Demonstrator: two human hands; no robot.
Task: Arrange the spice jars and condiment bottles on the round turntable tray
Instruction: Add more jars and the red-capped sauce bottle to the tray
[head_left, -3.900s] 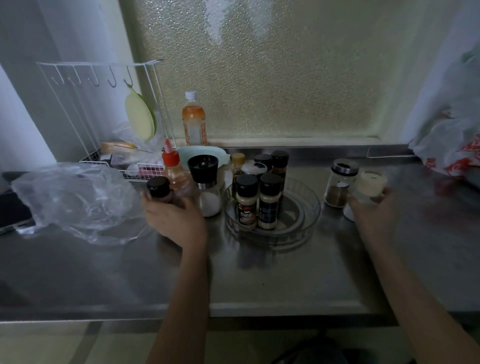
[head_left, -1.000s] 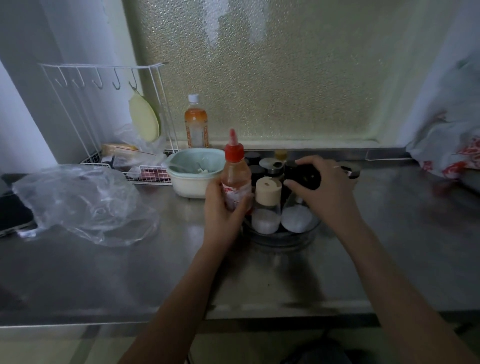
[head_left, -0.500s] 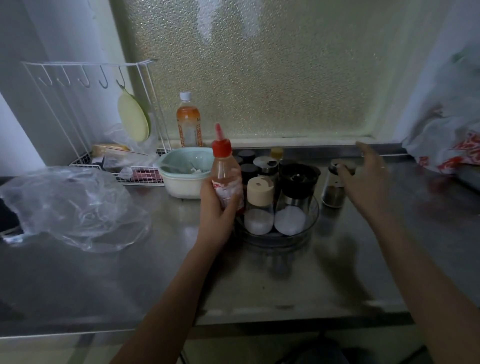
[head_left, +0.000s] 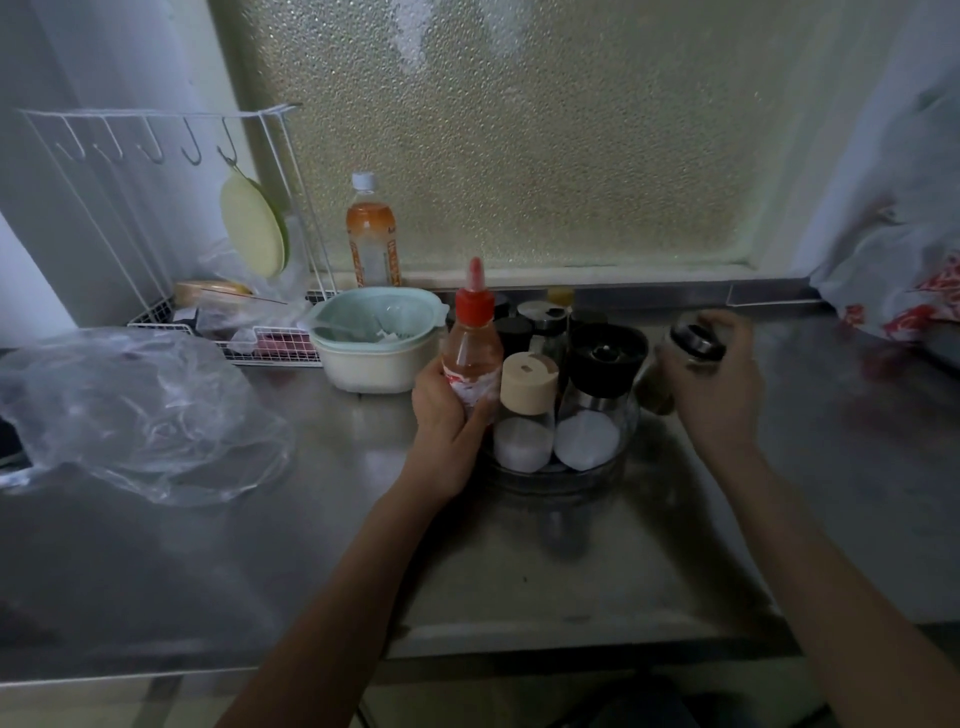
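Note:
The clear round turntable tray (head_left: 550, 480) stands on the steel counter, crowded with jars. At its front are a beige-capped shaker (head_left: 525, 410) and a black-topped grinder (head_left: 597, 400), both holding white grains. Several dark-capped jars (head_left: 524, 332) stand behind them. My left hand (head_left: 447, 415) grips a red-capped sauce bottle (head_left: 471, 343) upright at the tray's left edge. My right hand (head_left: 714, 389) is wrapped around a small glass jar with a dark metal lid (head_left: 693, 345), tilted, just right of the tray.
A mint and cream bowl (head_left: 376, 338) sits left of the tray. An orange drink bottle (head_left: 371, 234) stands by the window. A white wire rack (head_left: 171, 208) and crumpled clear plastic (head_left: 130, 415) fill the left. A white and red bag (head_left: 904, 291) lies at the right.
My right hand left the black-topped grinder on the tray, reached right and closed on the metal-lidded jar, tilting it. My left hand keeps the sauce bottle at the tray's left edge.

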